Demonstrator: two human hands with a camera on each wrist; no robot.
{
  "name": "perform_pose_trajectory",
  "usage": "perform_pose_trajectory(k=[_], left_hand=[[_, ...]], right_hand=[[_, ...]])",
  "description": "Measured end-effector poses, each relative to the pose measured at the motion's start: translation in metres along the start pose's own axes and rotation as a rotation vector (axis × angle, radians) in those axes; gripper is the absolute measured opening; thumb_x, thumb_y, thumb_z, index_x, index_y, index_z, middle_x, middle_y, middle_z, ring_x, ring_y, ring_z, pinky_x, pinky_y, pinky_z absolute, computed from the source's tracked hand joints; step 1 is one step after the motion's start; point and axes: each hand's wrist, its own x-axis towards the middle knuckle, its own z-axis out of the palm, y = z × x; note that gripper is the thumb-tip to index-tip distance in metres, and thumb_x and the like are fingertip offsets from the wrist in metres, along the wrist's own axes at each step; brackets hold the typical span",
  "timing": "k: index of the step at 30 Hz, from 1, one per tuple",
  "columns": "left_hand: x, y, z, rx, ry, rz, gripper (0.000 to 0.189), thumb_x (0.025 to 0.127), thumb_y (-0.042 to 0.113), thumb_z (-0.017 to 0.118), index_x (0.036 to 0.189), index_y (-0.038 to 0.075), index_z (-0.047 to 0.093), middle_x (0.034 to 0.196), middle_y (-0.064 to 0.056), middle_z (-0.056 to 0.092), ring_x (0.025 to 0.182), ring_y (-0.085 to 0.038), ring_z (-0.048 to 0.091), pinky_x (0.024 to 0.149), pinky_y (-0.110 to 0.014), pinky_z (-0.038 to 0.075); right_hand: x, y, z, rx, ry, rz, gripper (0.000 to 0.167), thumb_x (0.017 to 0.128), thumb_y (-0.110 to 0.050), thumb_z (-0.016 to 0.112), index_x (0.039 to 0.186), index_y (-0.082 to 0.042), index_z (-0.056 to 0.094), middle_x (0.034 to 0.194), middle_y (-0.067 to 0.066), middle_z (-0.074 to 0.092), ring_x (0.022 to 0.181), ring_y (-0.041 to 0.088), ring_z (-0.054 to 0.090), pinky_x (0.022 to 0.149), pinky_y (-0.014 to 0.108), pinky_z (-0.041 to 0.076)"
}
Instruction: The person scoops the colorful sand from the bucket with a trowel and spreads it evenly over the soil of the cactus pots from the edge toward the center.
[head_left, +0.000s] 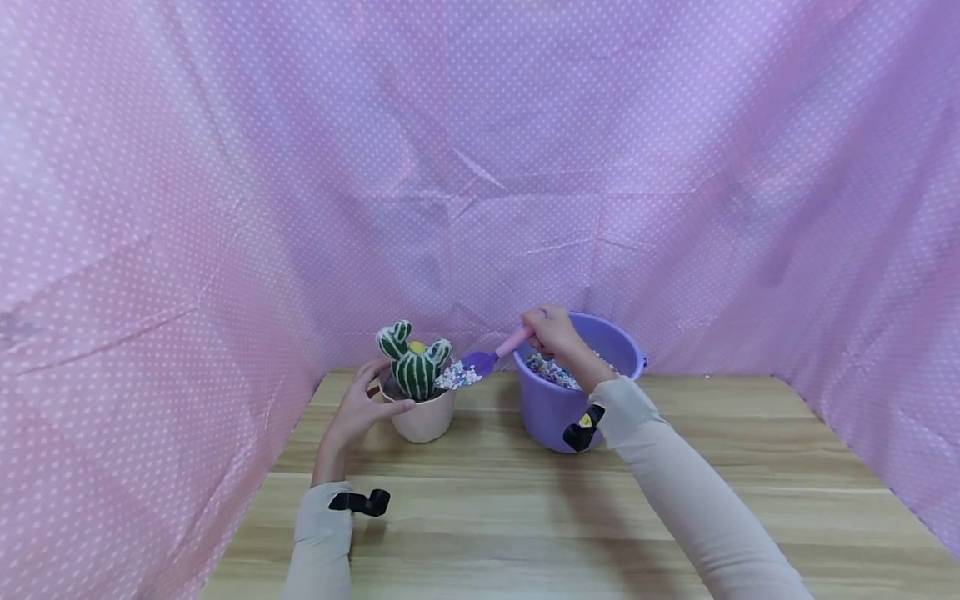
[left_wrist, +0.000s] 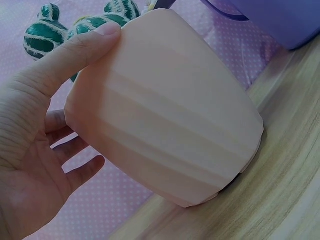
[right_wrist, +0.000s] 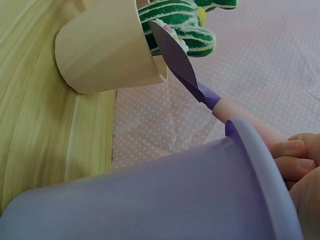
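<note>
A cream plant pot with a green, white-striped toy cactus in it stands on the table. My left hand holds the pot at its left side, thumb along the front rim and the other fingers behind. With my right hand I grip the pink handle of a small trowel. Its purple blade carries a heap of small multicoloured beads and is level with the pot's right rim, close by the cactus. In the right wrist view the blade overlaps the cactus.
A purple bucket, partly filled with similar beads, stands right of the pot, under my right forearm. Beneath everything is a wood-grain table. Pink dotted cloth hangs behind and along both sides.
</note>
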Motion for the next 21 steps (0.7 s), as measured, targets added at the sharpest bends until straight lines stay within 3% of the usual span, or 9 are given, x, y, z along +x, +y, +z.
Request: perform_pose_trajectory(k=[13, 21], left_hand=[[0.0005, -0.0050, -0.0034, -0.038, -0.035, 0.004, 0.085, 0.082, 0.013, 0.085, 0.153, 0.004, 0.039, 0.162, -0.015, 0.030, 0.151, -0.036, 0.026, 0.124, -0.060, 0.028], [-0.0004, -0.0020, -0.0034, -0.033, -0.022, 0.001, 0.085, 0.080, 0.013, 0.087, 0.152, 0.003, 0.042, 0.158, -0.017, 0.033, 0.149, -0.035, 0.028, 0.122, -0.060, 0.030]], right_hand=[[0.0057, 0.0021, 0.0087, -0.028, -0.007, -0.006, 0.028, 0.099, -0.013, 0.052, 0.074, -0.013, 0.039, 0.045, -0.006, 0.040, 0.040, 0.004, 0.025, 0.039, 0.019, 0.020], [0.0035, -0.0018, 0.0105, -0.045, -0.001, 0.025, 0.021, 0.098, -0.013, 0.051, 0.079, -0.012, 0.042, 0.048, -0.005, 0.042, 0.041, 0.006, 0.026, 0.041, 0.019, 0.021]])
